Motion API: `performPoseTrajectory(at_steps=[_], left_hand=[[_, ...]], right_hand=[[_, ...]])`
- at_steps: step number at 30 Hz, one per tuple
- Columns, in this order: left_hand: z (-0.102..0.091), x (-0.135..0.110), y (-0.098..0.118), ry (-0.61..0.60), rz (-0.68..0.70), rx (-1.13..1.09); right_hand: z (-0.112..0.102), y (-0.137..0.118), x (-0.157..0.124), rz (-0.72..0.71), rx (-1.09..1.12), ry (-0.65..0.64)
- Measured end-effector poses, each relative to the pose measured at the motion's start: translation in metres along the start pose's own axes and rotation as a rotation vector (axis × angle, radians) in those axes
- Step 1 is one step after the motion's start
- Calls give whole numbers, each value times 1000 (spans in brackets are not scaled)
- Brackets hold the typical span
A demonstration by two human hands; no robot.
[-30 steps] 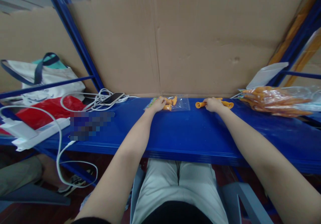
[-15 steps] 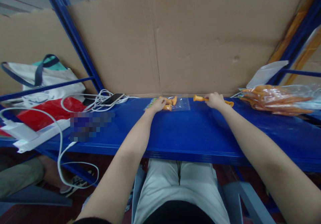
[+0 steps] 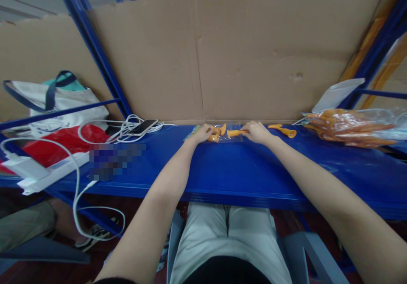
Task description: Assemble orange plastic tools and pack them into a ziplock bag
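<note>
My left hand [image 3: 202, 135] is closed on the near end of a clear plastic bag [image 3: 239, 126] with a colourful label [image 3: 193, 131]. Beside its fingertips, several orange plastic pieces [image 3: 213, 137] lie in or on the bag; which of these I cannot tell. My right hand [image 3: 258, 132] pinches one end of a slim orange plastic piece with a flared tip [image 3: 233, 133], which points left over the bag. To the right of that hand, more orange plastic pieces [image 3: 288, 132] rest on the blue shelf [image 3: 235, 165].
A large bag of orange pieces [image 3: 346, 125] lies on the right. On the left are a phone [image 3: 144, 126], white cables [image 3: 127, 131], a power strip [image 3: 59, 169], a red bag [image 3: 63, 143] and a tote bag [image 3: 70, 101]. Cardboard [image 3: 248, 55] stands behind. Another person's leg [image 3: 32, 224] shows lower left.
My right hand has moved left with the orange piece, bringing its flared tip over the plastic bag. The pieces formerly behind that hand now show. My left hand stays in place.
</note>
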State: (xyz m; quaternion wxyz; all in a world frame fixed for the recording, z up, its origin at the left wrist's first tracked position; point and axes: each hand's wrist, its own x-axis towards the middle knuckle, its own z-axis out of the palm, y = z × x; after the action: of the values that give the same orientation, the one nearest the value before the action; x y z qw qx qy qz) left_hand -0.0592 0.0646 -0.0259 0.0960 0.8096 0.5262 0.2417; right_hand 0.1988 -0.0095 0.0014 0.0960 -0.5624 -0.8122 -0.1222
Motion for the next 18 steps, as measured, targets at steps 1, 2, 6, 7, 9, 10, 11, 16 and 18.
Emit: performPoseTrajectory(at_steps=[1,2,6,7,9,10,11,16,18], left_hand=[[0,-1,3,-11,7,1],[0,-2,5,-22,18,2],[1,-1,7,17,25,6],[2,0,6,53,7,-2],[4,2,1,120,-53,-32],[5,3,-2,136,-79,-56],[7,5,-5,140,-93,-85],[12,10,-13,95,-77,-244],[13,11,-12,82,-73,-282]], right_hand=[[1,0,1,-5,15,5],[3,1,2,-4,31,14],[12,5,8,20,140,57],[14,6,10,11,179,67],[18,7,12,-25,255,78],[19,7,12,-42,287,79],[20,6,12,-54,312,78],[19,2,12,-60,419,60],[19,2,12,-46,479,52]])
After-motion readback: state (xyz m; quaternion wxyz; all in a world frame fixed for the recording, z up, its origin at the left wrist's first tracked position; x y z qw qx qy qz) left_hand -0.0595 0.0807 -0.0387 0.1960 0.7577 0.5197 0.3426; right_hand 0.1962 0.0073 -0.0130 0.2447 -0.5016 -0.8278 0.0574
